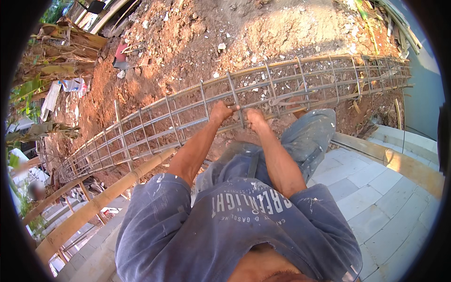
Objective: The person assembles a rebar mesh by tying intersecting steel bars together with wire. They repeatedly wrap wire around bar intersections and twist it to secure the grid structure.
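A: Where are the hands?

B: Both are at the rebar cage [233, 89], about midway along it, on its near side. The left hand [222, 112] reaches in just left of a square stirrup [236, 99], its fingertips at that bar. The right hand [256, 120] sits just right of the same stirrup, low on the cage.

A: And each grip?

B: The left grip has its fingers bent inward, one pointing at the stirrup. The right grip is curled in too. How tightly either closes, or whether anything thin is pinched there — I can't tell at this size.

A: How does the cage lie?

B: It spans the view from lower left to upper right, long bars crossed by many stirrups, with reddish soil [197, 33] under and beyond it. A grey, tool-like shape [281, 102] shows within the cage's outline, right of the right hand — too indistinct to name.

A: What's on the near side of the cage?

B: The wearer, in a paint-flecked dark blue T-shirt [235, 239] and blue-grey trousers [310, 136]. A bamboo pole [108, 199] slants below the cage's left half; pale grey blocks [376, 188] lie below its right half.

A: And past its right end?

B: A blue-grey wall [425, 94].
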{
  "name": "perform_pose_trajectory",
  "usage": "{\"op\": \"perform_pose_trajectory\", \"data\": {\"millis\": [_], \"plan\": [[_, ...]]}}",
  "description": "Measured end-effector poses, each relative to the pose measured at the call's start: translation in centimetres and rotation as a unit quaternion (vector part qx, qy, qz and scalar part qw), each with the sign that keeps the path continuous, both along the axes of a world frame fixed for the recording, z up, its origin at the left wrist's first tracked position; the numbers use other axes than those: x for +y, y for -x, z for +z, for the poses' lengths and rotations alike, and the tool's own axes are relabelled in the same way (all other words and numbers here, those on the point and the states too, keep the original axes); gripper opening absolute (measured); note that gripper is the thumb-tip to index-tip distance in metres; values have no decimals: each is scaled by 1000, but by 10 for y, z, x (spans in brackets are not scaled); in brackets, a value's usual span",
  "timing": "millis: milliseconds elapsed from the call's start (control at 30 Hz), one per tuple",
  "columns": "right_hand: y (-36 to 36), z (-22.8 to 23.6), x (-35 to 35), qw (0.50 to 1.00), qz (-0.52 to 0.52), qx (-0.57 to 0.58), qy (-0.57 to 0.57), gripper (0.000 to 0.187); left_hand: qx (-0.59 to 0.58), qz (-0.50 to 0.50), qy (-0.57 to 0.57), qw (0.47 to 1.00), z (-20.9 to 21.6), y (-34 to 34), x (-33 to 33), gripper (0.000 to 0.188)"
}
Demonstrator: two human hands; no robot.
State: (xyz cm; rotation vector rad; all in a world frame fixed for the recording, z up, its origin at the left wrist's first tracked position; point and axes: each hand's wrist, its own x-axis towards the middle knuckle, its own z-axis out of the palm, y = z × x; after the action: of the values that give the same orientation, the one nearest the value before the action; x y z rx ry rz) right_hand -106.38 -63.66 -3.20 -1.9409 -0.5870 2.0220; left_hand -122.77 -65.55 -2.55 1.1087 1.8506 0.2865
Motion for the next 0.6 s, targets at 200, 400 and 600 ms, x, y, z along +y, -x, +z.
{"op": "perform_pose_trajectory", "data": {"millis": [200, 400, 600], "plan": [[-8, -11, -8, 999, 39, -11, -21, 26, -49, 21, 12, 999, -15, 2, 2, 47], [-11, -29, -5, 982, 84, -62, -159, 26, -60, 54, -18, 997, -1, -7, 5, 38], [6, 7, -11, 985, 55, -55, -155, 17, 34, 127, -73, 989, 4, -19, -12, 33]]}}
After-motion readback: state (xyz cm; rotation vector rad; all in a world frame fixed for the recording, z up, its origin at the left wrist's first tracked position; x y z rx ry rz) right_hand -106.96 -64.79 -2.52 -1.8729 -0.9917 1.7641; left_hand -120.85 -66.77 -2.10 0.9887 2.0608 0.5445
